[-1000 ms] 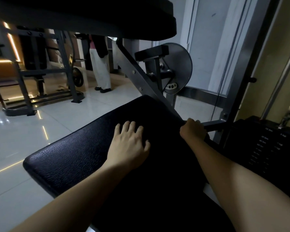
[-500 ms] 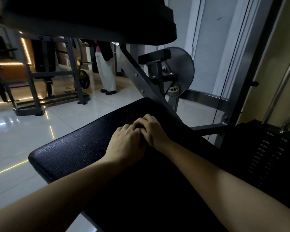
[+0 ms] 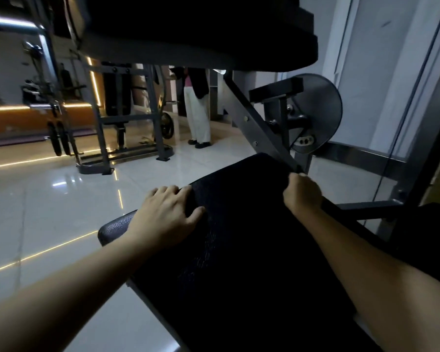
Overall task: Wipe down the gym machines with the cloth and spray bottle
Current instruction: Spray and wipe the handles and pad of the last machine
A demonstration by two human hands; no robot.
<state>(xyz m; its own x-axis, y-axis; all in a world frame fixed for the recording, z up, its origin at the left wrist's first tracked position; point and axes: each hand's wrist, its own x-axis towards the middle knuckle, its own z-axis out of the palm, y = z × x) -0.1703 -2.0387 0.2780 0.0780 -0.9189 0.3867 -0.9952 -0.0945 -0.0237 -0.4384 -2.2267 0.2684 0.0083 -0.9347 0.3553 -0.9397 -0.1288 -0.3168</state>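
Note:
A black padded seat (image 3: 114,226) of a gym machine fills the lower middle of the head view. A dark cloth (image 3: 239,224) lies spread over most of it and is hard to tell from the pad in the dim light. My left hand (image 3: 165,214) holds the cloth's left edge, fingers curled over it and thumb on top. My right hand (image 3: 301,193) is a fist gripping the cloth at the seat's far right edge, beside the slanted metal bar (image 3: 254,128). No spray bottle is in view.
A second black pad (image 3: 201,34) hangs overhead. A round metal disc (image 3: 315,113) sits behind the bar, and a dark weight stack (image 3: 429,237) stands on the right. Across the glossy tiled floor (image 3: 48,199) are another machine frame (image 3: 127,123) and a standing person (image 3: 198,118).
Half a second ago both hands met at the middle of the seat. They have since moved apart, left hand to the left edge and right hand to the far right edge.

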